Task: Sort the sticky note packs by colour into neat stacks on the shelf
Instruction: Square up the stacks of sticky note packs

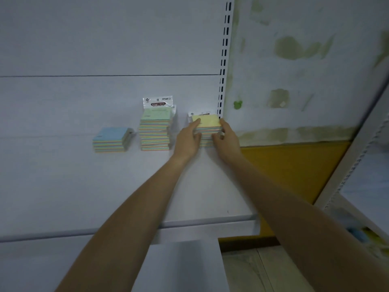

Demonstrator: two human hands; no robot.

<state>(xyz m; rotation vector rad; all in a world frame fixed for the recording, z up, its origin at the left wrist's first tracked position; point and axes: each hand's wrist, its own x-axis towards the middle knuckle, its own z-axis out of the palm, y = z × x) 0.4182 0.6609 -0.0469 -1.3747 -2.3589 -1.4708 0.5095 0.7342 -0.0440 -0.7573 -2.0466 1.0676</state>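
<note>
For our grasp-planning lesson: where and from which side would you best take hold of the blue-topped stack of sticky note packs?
Probably by its left and right sides, low down, coming from the front. The blue-topped stack is a short square block on the shelf, with bare shelf either side; the green-topped stack stands apart to its right.

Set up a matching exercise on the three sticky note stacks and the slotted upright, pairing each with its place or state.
Column one:
1. blue-topped stack
2. green-topped stack
3. yellow-topped stack
4. slotted upright

Column two:
A. gripped between the left hand and the right hand
B. middle of the row, tallest
C. rises at the back, just right of the stacks
D. leftmost, lowest

Pairs: 1-D, 2-B, 3-A, 4-C.
</note>
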